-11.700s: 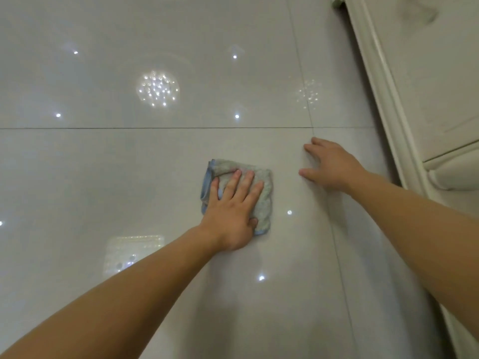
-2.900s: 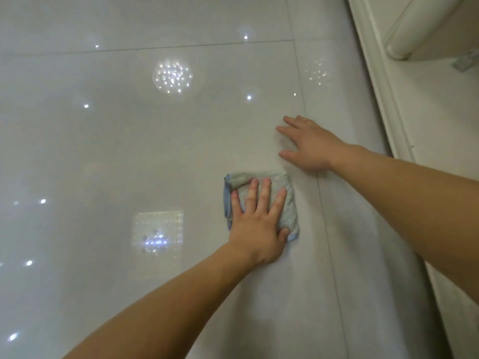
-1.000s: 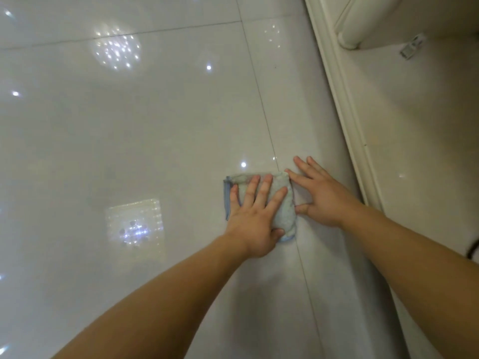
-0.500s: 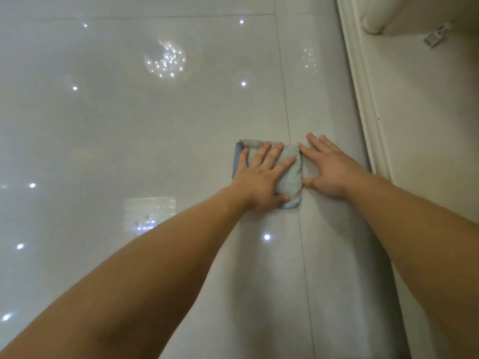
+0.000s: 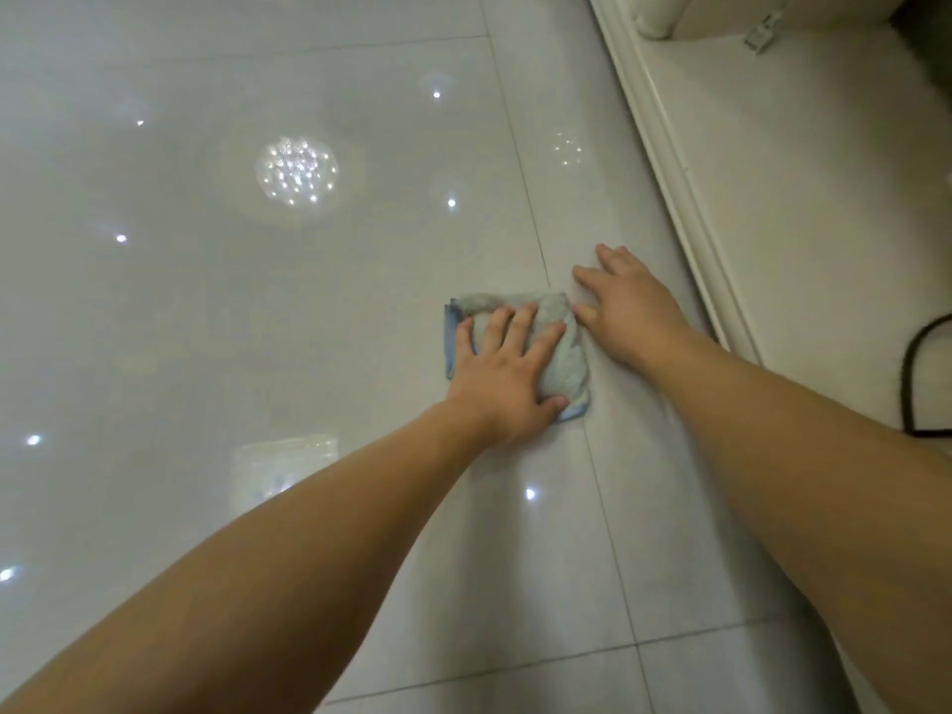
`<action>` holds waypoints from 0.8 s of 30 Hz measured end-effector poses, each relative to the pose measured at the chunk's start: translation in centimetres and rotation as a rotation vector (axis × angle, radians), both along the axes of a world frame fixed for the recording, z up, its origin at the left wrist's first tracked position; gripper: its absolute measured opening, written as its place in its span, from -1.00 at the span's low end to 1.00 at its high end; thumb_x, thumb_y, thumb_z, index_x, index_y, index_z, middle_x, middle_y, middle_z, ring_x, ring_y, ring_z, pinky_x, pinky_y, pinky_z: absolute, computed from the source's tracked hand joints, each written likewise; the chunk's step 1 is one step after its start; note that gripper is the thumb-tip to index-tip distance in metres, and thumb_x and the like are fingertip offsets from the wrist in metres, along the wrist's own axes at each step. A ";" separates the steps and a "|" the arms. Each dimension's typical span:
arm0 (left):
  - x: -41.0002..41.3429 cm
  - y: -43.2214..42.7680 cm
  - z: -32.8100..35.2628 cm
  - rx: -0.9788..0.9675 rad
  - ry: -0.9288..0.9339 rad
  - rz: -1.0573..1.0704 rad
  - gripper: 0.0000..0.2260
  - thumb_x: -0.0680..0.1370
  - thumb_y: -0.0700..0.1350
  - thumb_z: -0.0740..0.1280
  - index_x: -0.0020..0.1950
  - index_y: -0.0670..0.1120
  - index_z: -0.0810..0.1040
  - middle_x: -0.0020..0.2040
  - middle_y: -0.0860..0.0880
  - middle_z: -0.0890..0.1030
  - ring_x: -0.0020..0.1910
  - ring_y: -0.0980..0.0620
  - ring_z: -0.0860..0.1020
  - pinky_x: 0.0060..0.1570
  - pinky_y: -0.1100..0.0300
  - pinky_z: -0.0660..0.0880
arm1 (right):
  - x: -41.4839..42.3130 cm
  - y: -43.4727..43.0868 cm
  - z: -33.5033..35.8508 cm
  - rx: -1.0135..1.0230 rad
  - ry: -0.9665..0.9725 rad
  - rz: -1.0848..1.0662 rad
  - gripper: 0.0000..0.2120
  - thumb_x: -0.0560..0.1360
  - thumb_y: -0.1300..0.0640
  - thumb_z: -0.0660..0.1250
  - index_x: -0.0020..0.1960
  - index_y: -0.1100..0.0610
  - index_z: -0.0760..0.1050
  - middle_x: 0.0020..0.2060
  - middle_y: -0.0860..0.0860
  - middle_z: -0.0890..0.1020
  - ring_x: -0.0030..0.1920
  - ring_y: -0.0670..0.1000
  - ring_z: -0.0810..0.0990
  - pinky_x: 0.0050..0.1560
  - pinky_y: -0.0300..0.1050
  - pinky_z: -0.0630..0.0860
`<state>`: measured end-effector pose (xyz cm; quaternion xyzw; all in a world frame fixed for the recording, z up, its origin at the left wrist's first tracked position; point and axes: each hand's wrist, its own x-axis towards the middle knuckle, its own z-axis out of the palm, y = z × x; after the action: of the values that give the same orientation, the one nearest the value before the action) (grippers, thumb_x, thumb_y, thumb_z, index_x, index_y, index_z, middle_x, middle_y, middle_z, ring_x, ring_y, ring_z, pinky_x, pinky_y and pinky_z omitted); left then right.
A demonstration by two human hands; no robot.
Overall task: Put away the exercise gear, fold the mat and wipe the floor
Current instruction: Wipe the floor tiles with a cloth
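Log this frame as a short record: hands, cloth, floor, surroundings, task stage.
stage: wiping the floor
left hand: flat on the cloth, fingers spread, pressing it down
right hand: flat on bare floor, just right of the cloth
cloth: folded, grey with blue edge, by a tile joint
floor: glossy, pale, reflecting lights
surroundings: baseboard along the right; black cable at far right

Left of the cloth (image 5: 564, 353) and ahead of it, the glossy tiled floor (image 5: 257, 327) lies open, with wide room for a sweep. To the right the way is narrow: the right hand (image 5: 633, 311) lies flat just beside the cloth, and the pale skirting board (image 5: 664, 162) runs close behind it. A black cable (image 5: 912, 383) loops on the pale surface beyond
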<state>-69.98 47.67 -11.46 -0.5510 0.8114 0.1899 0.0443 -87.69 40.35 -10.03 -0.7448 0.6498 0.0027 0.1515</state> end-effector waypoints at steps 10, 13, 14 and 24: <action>-1.2 6.4 0.3 0.021 0.007 0.057 -0.25 0.57 0.29 0.17 0.62 0.14 -0.17 0.63 -0.04 -0.25 0.58 -0.09 -0.28 0.42 -0.22 -0.41 | 1.9 1.9 1.8 0.066 -0.112 0.096 -0.49 0.58 0.04 0.24 0.51 0.00 0.27 0.54 -0.01 0.20 0.52 0.01 0.16 0.49 -0.12 0.07; -0.4 6.4 0.1 -0.009 0.014 0.048 -0.28 0.58 0.28 0.16 0.62 0.16 -0.14 0.63 -0.03 -0.23 0.58 -0.09 -0.29 0.43 -0.21 -0.40 | 2.8 2.4 1.7 0.064 -0.120 0.135 -0.51 0.60 0.07 0.21 0.51 0.01 0.26 0.54 -0.02 0.19 0.53 0.00 0.13 0.52 -0.09 0.07; 0.2 6.4 0.0 -0.015 0.014 0.038 -0.29 0.58 0.28 0.16 0.62 0.17 -0.13 0.63 -0.03 -0.21 0.59 -0.09 -0.28 0.44 -0.21 -0.39 | 2.9 2.5 1.8 0.058 -0.117 0.136 -0.51 0.60 0.07 0.21 0.51 0.01 0.26 0.54 -0.02 0.19 0.53 0.00 0.12 0.52 -0.08 0.07; 9.7 7.2 -0.2 -0.038 -0.035 0.021 -0.29 0.56 0.29 0.17 0.61 0.21 -0.09 0.63 0.01 -0.21 0.59 -0.05 -0.25 0.47 -0.17 -0.37 | 7.3 3.4 1.9 0.057 -0.057 0.293 -0.41 0.55 -0.07 0.30 0.53 -0.01 0.23 0.55 -0.02 0.18 0.54 0.00 0.11 0.50 -0.09 0.09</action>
<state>-60.31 54.92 -11.70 -0.5636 0.8080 0.1655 0.0459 -80.44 43.72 -8.16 -0.8268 0.5294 0.0221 0.1889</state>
